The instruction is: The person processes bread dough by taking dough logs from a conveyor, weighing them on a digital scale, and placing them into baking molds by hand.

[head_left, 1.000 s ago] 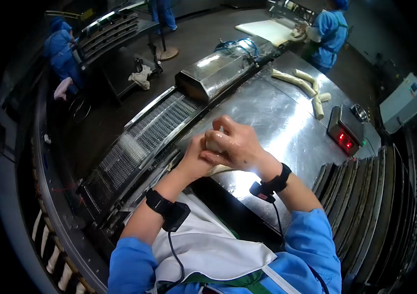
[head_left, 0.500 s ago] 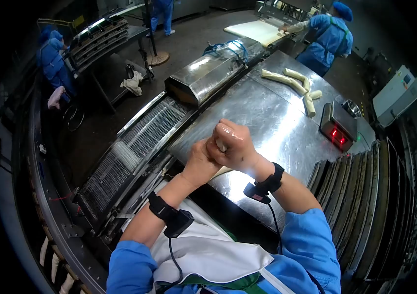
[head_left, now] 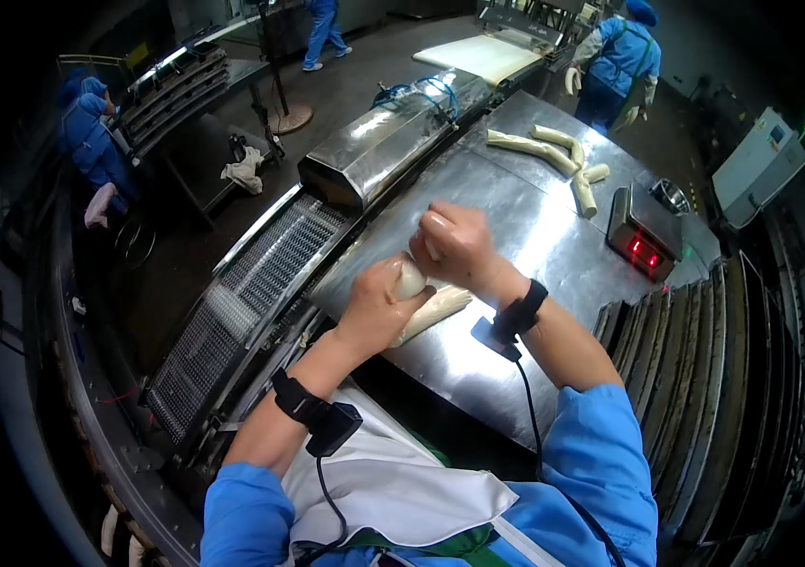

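My left hand [head_left: 374,307] is wrapped round a piece of pale dough [head_left: 409,282], whose smooth rounded end bulges out between thumb and fingers. Just above and to the right, my right hand [head_left: 462,248] is closed in a fist, its fingers glistening. Whatever the fist holds is mostly hidden; only a small pale spot shows among the fingers. Below both hands, a dough roll [head_left: 438,312] lies on the metal table [head_left: 506,227], partly covered by my left hand.
More dough rolls [head_left: 535,151] lie at the table's far side. A scale [head_left: 646,227] with red digits and a metal bowl [head_left: 671,197] stand at the right, above stacked trays [head_left: 695,378]. A mesh conveyor [head_left: 251,298] runs along the left. A co-worker [head_left: 618,66] stands beyond the table.
My hands have come apart, the right moving up from the left, uncovering the dough end and the roll beneath. The far co-worker has turned from the belt and carries a pale piece.
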Tool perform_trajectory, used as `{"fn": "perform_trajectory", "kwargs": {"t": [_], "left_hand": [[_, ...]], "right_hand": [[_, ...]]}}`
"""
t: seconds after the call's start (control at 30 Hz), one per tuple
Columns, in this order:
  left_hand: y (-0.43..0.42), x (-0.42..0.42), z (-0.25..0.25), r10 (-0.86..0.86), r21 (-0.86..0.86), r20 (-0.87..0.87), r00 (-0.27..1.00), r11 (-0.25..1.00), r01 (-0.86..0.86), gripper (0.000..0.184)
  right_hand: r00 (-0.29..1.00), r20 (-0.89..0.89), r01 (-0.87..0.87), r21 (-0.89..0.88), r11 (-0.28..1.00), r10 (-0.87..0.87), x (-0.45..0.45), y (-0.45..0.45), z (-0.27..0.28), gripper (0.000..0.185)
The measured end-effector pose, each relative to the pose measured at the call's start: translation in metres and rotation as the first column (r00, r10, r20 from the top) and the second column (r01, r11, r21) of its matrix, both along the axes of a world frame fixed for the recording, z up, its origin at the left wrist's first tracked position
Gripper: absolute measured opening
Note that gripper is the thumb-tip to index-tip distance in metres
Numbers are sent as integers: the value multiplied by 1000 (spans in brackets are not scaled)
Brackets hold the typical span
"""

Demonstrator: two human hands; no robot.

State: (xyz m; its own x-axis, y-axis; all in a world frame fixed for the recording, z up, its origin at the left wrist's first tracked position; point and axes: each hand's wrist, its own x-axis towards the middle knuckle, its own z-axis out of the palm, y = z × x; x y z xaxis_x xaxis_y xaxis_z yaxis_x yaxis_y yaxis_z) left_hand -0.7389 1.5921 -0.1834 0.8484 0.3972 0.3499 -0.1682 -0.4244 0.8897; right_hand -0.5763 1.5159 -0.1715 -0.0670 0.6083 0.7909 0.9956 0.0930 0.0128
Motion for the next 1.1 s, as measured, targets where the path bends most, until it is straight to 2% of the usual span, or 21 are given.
{"fn": "perform_trajectory", "kwargs": {"t": [0.03,0.07,0.1,0.17,0.2,0.23,0.27,0.33,0.37,0.4,0.43,0.47,0.5,0.53,0.57,0.67,0.73,0.77,0.87,0.97,1.1], "left_hand": [[-3,-6,7,-202,91,44,978,976,197,20],[-3,-16,16,-406,194,52,912,900,389,18],[-14,-23,31,-393,119,30,919,914,387,16],[-5,-18,23,-185,-144,71,980,971,193,16],[2,-11,22,-65,-103,168,984,991,83,20],[4,-13,24,-73,-315,158,985,942,121,24],[8,-11,18,-46,-359,148,988,928,97,22],[12,-6,9,-15,-407,144,990,910,73,20],[12,-4,8,23,-514,145,989,856,55,18],[12,-2,8,58,-612,140,988,790,40,17],[16,-2,8,52,-612,140,989,790,45,17],[22,-4,8,103,-659,164,981,751,31,17],[26,-5,10,159,-705,184,970,708,18,17],[25,-5,21,229,-735,172,958,677,-30,21],[28,-8,26,229,-735,164,960,677,-36,21],[54,-23,39,342,-881,180,922,473,-4,45],[75,-35,45,423,-934,184,887,358,23,55],[87,-45,45,400,-925,249,882,369,94,56],[112,-65,52,526,-936,225,820,350,33,55],[147,-84,55,567,-939,274,777,333,88,54],[182,-104,48,589,-959,254,767,257,120,55]], "right_hand": [[962,215,185,-61,981,-168,18,1,-8,20],[943,181,306,-144,941,-278,60,-1,-23,23],[909,151,415,-237,879,-388,101,-12,-39,26],[827,84,563,-145,814,-556,150,-24,-25,36],[708,8,698,-161,698,-706,158,-29,-12,46],[545,-74,814,-191,549,-835,163,-33,-4,57],[506,-70,842,-174,510,-860,165,-32,0,68],[674,-201,514,-564,647,-711,124,-15,15,67],[777,-439,203,-502,841,-450,90,-10,-1,63],[612,-745,-227,-487,843,-265,41,-11,3,66],[482,-873,-557,-366,745,-68,11,-9,-14,72],[329,-943,-716,-280,639,-45,-20,-10,-28,75],[334,-939,-806,-237,542,86,-48,-14,-28,76],[365,-924,-667,-174,724,114,-78,-13,-36,62],[358,-927,-668,-170,724,113,-86,-9,-51,62],[365,-929,-482,-238,843,-54,-91,-6,-83,33],[446,-889,-430,-318,845,-107,-88,-19,-58,32],[518,-840,-376,-393,839,-162,-85,-26,-48,31],[731,-647,-205,-512,834,-217,-67,-39,-43,26],[751,-534,-97,-671,735,-388,-49,-60,-38,26],[779,-443,65,-646,761,-443,-36,-81,-44,17]]}}
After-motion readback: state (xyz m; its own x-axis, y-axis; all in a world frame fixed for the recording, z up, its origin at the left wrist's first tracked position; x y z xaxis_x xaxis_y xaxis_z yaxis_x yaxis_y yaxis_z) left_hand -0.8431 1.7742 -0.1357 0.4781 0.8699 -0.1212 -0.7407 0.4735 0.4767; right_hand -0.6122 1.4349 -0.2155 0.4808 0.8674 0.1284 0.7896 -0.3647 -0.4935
